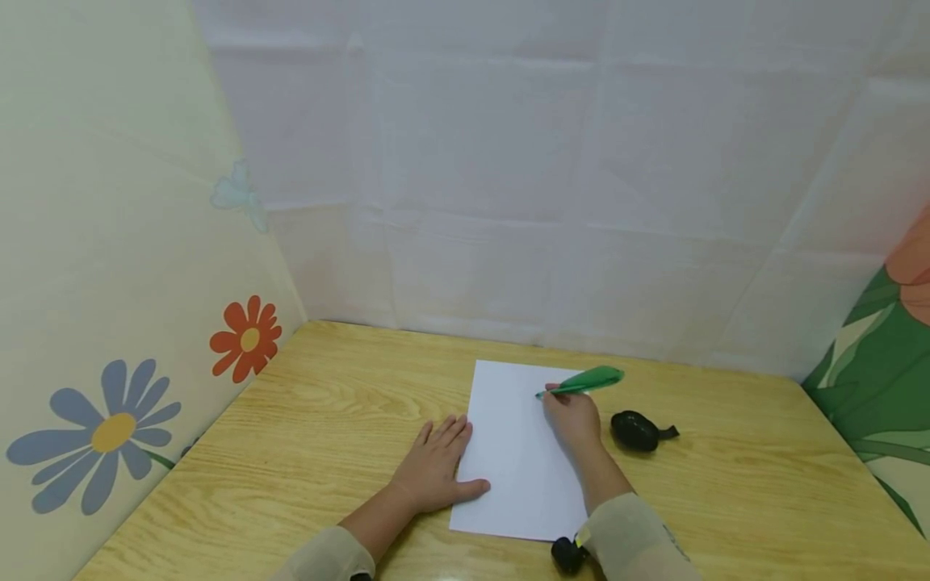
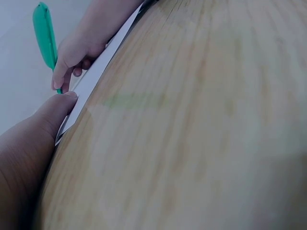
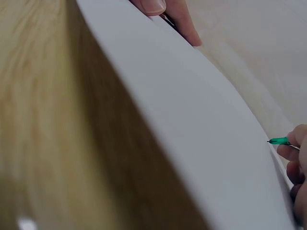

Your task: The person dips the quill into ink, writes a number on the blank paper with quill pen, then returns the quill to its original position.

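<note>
A white sheet of paper (image 1: 519, 452) lies on the wooden table (image 1: 327, 420). My right hand (image 1: 572, 418) grips a green feather-shaped pen (image 1: 584, 381), with its tip on the upper right part of the sheet. The pen's green tip (image 3: 278, 141) shows at the paper (image 3: 192, 124) in the right wrist view. My left hand (image 1: 436, 468) lies flat on the table, fingers straight, its thumb pressing the sheet's left edge. The left wrist view shows that thumb (image 2: 55, 112) at the paper's edge (image 2: 91, 81) and the pen (image 2: 45, 33) beyond.
A small black oval object (image 1: 636, 430) with a short strap lies on the table right of the paper. Cloth walls with flower prints close in the table at the left, back and right.
</note>
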Demonstrator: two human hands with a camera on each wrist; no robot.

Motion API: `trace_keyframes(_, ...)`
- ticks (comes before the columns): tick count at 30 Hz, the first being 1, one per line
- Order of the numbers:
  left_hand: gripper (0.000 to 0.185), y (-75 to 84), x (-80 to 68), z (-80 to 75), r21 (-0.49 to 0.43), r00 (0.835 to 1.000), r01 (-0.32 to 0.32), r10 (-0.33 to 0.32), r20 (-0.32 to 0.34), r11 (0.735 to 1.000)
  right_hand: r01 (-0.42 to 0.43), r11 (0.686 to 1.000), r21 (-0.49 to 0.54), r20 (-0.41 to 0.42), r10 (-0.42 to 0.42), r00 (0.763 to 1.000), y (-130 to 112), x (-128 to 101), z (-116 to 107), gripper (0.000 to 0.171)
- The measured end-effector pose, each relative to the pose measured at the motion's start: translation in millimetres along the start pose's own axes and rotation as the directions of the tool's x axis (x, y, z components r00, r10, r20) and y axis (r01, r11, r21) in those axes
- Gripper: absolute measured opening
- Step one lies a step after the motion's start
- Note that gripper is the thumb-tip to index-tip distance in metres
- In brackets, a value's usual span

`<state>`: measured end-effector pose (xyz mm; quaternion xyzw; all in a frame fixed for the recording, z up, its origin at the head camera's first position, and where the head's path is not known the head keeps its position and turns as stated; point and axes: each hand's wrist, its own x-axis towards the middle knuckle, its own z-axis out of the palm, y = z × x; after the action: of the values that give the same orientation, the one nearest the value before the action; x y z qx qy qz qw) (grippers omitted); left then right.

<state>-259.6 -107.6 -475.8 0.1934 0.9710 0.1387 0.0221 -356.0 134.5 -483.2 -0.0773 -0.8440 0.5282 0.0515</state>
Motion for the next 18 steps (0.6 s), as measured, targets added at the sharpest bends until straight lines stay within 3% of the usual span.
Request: trace_keyframes(18, 0.098, 0.8, -0.7, -2.0, 0.003, 1.000, 0.004, -0.004, 0.011, 1.000, 0.025, 1.000, -0.012, 0.014, -0.025, 1.000, -0.5, -1.4, -0.3, 0.027)
